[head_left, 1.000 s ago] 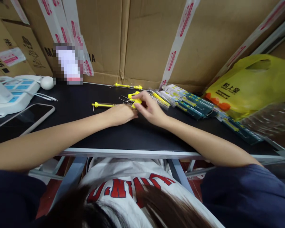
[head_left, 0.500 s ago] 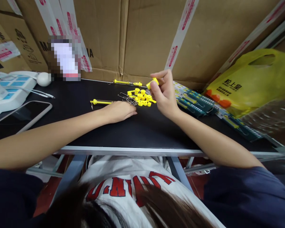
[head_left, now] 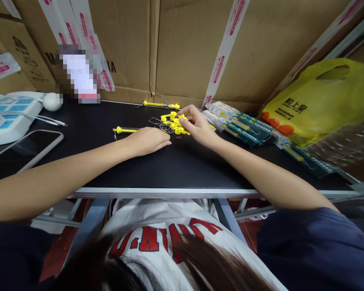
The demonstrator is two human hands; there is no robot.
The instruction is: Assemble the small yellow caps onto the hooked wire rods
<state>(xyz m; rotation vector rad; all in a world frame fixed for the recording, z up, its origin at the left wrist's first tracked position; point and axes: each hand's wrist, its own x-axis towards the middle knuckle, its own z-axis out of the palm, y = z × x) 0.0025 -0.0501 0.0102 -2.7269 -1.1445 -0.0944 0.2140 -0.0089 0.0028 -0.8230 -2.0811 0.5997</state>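
Palm down on the black table, my left hand (head_left: 151, 141) has its fingers curled under, hiding whatever they hold. Behind its wrist lies a thin yellow tube (head_left: 125, 130) with a wire hook, resembling a spring scale. Wire hooks (head_left: 165, 128) lie tangled just past my left fingers. My right hand (head_left: 200, 126) reaches into a pile of yellow plastic parts (head_left: 176, 128), thumb and index finger closed around a yellow plastic cap (head_left: 183, 117). A small coil spring (head_left: 178, 137) lies in front of the pile. Another hooked yellow tube (head_left: 157, 104) rests farther back.
Green-and-white packages (head_left: 239, 125) and a yellow plastic bag (head_left: 318, 101) stand at the right. A phone (head_left: 27, 151), a power strip (head_left: 18, 115) and cables occupy the left. Cardboard boxes (head_left: 182, 48) line the back; a metal edge (head_left: 170, 192) runs along the front.
My right hand has lowered and moved left, from holding up a yellow cap to among the yellow parts. The small spring now shows on the table. My left hand stays nearly still.
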